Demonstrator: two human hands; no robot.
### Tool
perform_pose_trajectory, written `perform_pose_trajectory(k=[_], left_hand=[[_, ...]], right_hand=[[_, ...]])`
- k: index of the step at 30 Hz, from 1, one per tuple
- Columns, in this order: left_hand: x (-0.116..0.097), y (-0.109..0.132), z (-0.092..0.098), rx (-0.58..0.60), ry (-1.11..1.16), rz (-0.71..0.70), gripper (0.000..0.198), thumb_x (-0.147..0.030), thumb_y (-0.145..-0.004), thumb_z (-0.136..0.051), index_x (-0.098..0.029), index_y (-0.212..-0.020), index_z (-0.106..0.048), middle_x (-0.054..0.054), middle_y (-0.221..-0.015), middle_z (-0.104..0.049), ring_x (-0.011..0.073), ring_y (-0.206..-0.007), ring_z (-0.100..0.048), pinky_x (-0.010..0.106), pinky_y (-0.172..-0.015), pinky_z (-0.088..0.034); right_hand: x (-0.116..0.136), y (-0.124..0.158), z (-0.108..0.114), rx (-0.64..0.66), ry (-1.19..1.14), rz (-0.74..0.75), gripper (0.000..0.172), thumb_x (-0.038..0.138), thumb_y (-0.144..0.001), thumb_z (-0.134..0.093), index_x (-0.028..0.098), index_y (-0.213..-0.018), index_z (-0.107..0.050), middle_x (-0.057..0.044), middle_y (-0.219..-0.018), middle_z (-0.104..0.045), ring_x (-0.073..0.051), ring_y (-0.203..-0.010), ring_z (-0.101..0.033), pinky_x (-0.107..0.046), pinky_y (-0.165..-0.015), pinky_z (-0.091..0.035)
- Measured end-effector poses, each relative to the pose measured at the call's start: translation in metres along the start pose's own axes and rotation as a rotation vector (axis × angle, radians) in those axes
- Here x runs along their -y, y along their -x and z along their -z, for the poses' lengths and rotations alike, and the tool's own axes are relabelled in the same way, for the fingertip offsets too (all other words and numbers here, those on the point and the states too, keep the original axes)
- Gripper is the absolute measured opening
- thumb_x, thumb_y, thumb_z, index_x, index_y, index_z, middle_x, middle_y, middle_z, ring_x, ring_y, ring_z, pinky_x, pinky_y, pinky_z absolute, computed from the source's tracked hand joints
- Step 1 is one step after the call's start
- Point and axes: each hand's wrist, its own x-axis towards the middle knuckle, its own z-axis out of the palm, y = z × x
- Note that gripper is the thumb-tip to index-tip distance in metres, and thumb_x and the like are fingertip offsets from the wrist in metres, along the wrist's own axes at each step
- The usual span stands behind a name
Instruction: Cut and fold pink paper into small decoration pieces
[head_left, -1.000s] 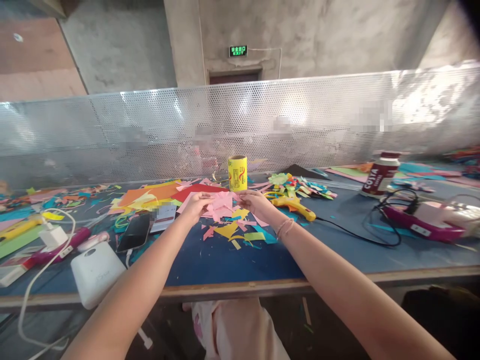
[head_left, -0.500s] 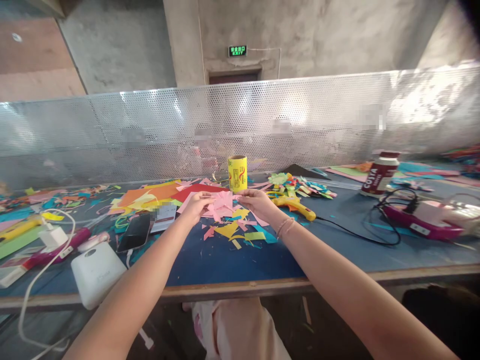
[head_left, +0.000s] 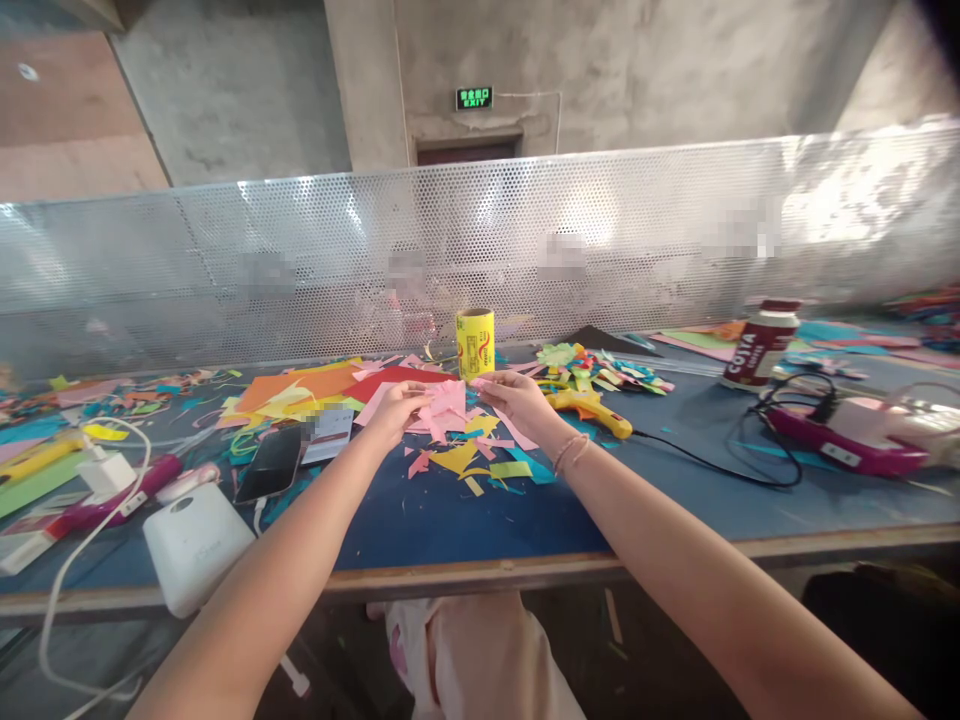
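My left hand [head_left: 394, 412] is closed in a pinch on a folded piece of pink paper [head_left: 448, 402], held above the scraps in the middle of the table. Just to its right, my right hand [head_left: 519, 402] pinches a small pink paper scrap [head_left: 480, 383] at the fingertips. A narrow gap separates the two pink pieces. Behind the hands stands a yellow cylinder [head_left: 476, 345] with a printed label. Close to my right wrist lies a yellow glue gun [head_left: 596, 410] with a black cord. Yellow paper scraps [head_left: 455, 459] lie below the hands.
A phone [head_left: 271, 465] and a white power bank [head_left: 196, 545] lie to the left. A brown bottle [head_left: 763, 345] and a purple power strip [head_left: 847, 445] are on the right. Cut paper [head_left: 600, 367] is heaped behind the glue gun. A perforated metal screen [head_left: 315, 290] borders the table's back.
The fingertips of my right hand have risen slightly, and the pink scrap in them shows more. My left hand stays almost still on the pink paper.
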Motion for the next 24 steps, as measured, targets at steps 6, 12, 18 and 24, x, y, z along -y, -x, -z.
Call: perform_pose_trajectory(k=[6,12,18,24], left_hand=[[0.0009,-0.0009,0.0005,-0.003,-0.004,0.000,0.030,-0.018,-0.050,-0.071,-0.016,-0.076,-0.055,0.000,-0.068,-0.059,0.0074,-0.056,-0.053,0.018,-0.047,-0.038],[-0.0005,0.0004,0.0002,-0.009,-0.027,0.005,0.030,-0.018,-0.051,-0.071,-0.017,-0.076,-0.055,-0.001,-0.066,-0.058,0.0077,-0.054,-0.052,0.018,-0.047,-0.038],[0.0002,0.0004,0.0002,0.004,-0.038,0.002,0.030,-0.019,-0.052,-0.071,-0.017,-0.077,-0.056,0.000,-0.069,-0.059,0.0081,-0.057,-0.053,0.018,-0.046,-0.038],[0.0018,-0.0009,0.0019,0.016,-0.039,-0.002,0.029,-0.021,-0.052,-0.072,-0.017,-0.077,-0.056,0.000,-0.069,-0.059,0.0078,-0.057,-0.053,0.018,-0.047,-0.039]], right_hand=[[0.0008,-0.0003,0.0004,0.018,-0.035,-0.010,0.018,0.017,-0.060,-0.070,0.015,-0.076,-0.064,-0.003,-0.071,-0.063,-0.011,-0.069,-0.060,-0.026,-0.074,-0.049],[0.0022,0.0013,-0.0014,0.025,-0.001,0.043,0.032,0.014,-0.058,-0.070,0.017,-0.088,-0.061,0.005,-0.064,-0.055,-0.006,-0.059,-0.054,-0.021,-0.061,-0.046],[0.0018,0.0030,-0.0047,0.037,0.042,0.029,0.028,0.021,-0.059,-0.072,0.017,-0.083,-0.059,0.002,-0.070,-0.057,-0.006,-0.061,-0.054,-0.022,-0.064,-0.046],[0.0049,0.0053,-0.0044,-0.019,0.077,0.014,0.027,0.023,-0.059,-0.072,0.017,-0.081,-0.059,-0.001,-0.078,-0.060,-0.009,-0.068,-0.058,-0.025,-0.067,-0.049]])
